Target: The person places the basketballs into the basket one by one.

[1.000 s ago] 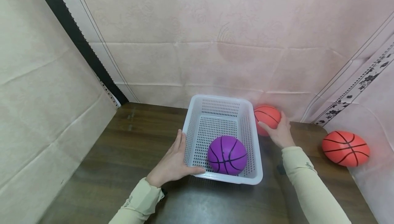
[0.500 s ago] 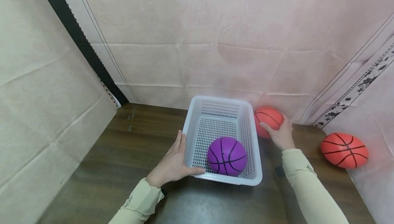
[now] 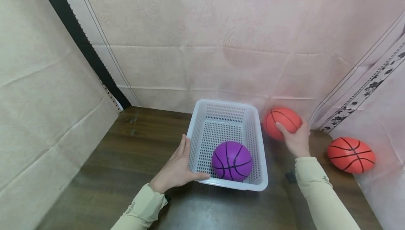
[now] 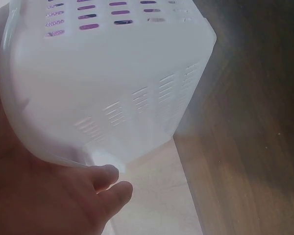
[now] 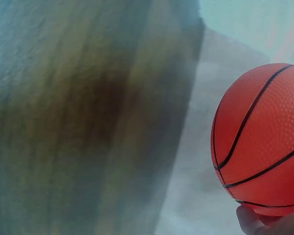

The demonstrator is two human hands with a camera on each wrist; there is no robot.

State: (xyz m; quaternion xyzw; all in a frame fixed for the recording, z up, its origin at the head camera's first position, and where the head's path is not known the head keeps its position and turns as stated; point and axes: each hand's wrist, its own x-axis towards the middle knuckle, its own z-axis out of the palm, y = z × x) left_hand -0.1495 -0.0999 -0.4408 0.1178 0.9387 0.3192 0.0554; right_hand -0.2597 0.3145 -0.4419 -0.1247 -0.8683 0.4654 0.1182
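Note:
A white perforated plastic basket (image 3: 202, 121) sits on the table, with a purple toy basketball (image 3: 232, 161) near its front end. At the basket's near left corner, my left hand (image 3: 175, 170) rests with its thumb along the front rim and its straight fingers against the left side. My right hand (image 3: 297, 140) holds an orange-red toy basketball (image 3: 281, 123) just right of the basket's far end, thumb on the near side. Its other fingers are mostly hidden behind the ball. The right wrist view shows this ball (image 5: 264, 142) with a fingertip below it.
A second orange-red basketball (image 3: 351, 155) lies at the table's right edge, beside the cloth side wall. Pale cloth walls (image 3: 221, 65) stand behind and at both sides. Dark brown wooden table (image 3: 142, 156) surface extends left of the basket.
My right hand has moved right with the held orange-red basketball, and more of the ball shows beside the basket. The left hand and basket stay nearly in place.

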